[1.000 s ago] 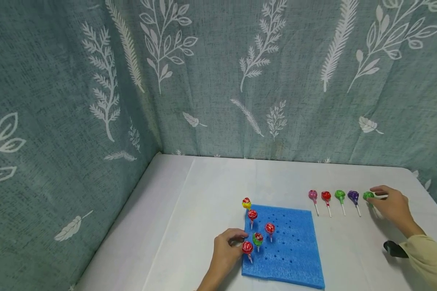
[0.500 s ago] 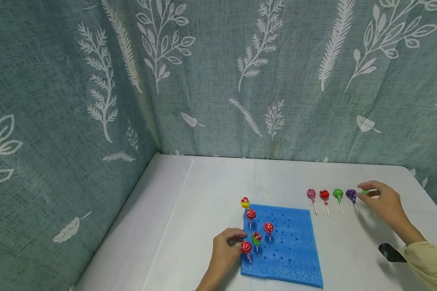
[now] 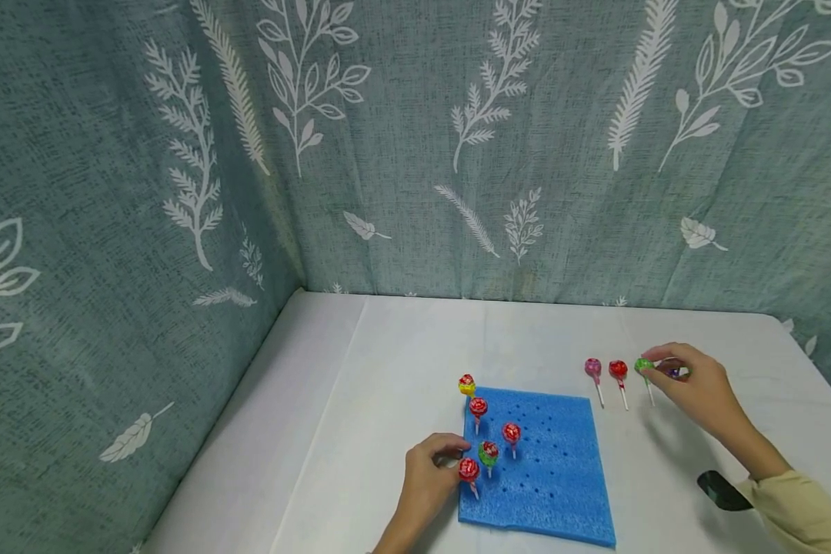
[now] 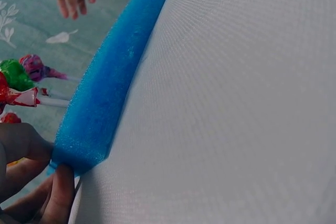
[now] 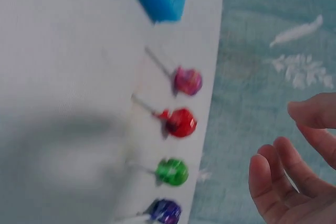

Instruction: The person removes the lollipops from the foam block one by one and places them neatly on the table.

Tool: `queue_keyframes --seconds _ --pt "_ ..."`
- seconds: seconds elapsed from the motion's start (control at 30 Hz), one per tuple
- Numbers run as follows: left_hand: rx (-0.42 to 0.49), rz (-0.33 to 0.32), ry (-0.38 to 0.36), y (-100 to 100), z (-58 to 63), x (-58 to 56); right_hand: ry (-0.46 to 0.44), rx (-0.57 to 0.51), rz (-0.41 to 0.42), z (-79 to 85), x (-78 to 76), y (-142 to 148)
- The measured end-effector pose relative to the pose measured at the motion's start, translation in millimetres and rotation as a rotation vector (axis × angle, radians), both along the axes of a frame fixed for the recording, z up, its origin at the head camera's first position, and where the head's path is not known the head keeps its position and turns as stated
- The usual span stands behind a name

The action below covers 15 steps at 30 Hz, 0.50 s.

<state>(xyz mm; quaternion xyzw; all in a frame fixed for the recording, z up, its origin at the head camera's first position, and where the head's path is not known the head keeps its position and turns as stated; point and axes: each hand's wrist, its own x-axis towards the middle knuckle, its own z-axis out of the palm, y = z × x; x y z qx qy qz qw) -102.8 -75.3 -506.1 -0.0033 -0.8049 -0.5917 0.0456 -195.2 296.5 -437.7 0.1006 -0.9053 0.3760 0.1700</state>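
Observation:
My left hand grips the left edge of a blue foam board dotted with small holes; in the left wrist view the fingers pinch its thickness. Several wrapped lollipops stand by their sticks along the board's left side, among them a green-and-red lollipop and a yellow-and-red lollipop. My right hand hovers over a row of loose lollipops, thumb and fingers apart and holding nothing in the right wrist view. Its fingertips overlap the green lollipop in the head view, and the hand mostly covers the purple lollipop.
To the left in that row lie a pink lollipop and a red lollipop, sticks toward me. All rest on a white table. A green leaf-print curtain rises behind and at the left. A black device sits by my right sleeve.
My right hand has moved left along the row, from the rightmost green lollipop past the purple one to the other green one. The left hand and board stay put.

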Motion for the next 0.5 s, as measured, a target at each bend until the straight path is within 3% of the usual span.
queue_keyframes --seconds 0.17,0.5 --pt "0.003 -0.004 -0.017 0.0 0.6 -0.4 0.029 0.027 0.070 16.1 11.8 -21.0" --pt "-0.002 -0.012 -0.017 -0.3 2.5 -0.2 0.026 0.039 0.117 18.5 17.9 -48.1"
